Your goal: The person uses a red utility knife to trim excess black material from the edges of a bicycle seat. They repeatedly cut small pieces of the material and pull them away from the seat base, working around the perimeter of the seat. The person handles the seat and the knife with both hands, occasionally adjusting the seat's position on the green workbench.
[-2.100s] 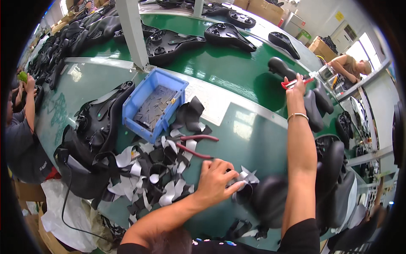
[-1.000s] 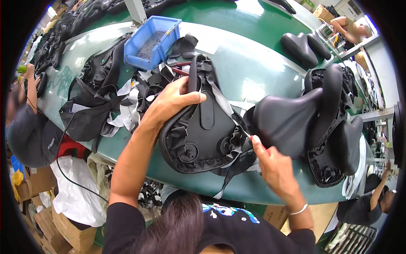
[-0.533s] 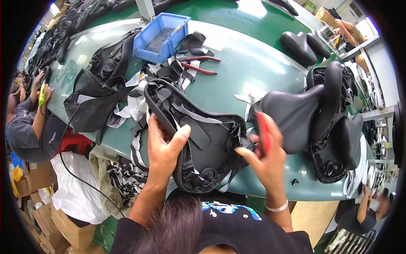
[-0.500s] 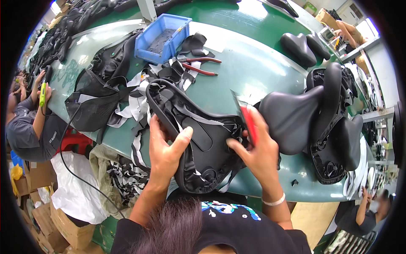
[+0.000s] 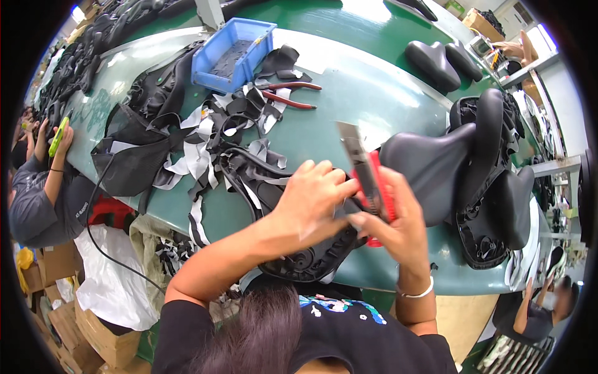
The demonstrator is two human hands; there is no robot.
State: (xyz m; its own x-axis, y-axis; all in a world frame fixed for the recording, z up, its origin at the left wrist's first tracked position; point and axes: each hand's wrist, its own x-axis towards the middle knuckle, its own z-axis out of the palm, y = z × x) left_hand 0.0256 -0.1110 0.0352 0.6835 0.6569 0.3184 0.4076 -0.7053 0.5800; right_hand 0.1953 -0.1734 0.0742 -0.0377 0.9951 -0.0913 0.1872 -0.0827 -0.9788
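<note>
A black bike saddle [image 5: 308,258] lies underside up at the table's near edge, in front of my body. Over its right part reaches my left hand [image 5: 317,193], fingers curled together; what they pinch, if anything, is hidden. My right hand [image 5: 398,218] is closed round a red utility knife [image 5: 378,187], its broad blade pointing up and away from me. The two hands almost meet beside the saddle's right side. Part of the saddle is covered by my left forearm.
Finished black saddles [image 5: 430,168] crowd the table's right. Cut fabric scraps [image 5: 202,149] lie left of centre, with red-handled pliers [image 5: 289,103] and a blue bin [image 5: 199,78] beyond. A co-worker [image 5: 50,193] works at the left; a black cable [image 5: 112,255] hangs off the table edge.
My left hand has left the saddle's left rim and crossed rightward to the knife hand. The knife has turned more upright, and the saddle is lower and more covered.
</note>
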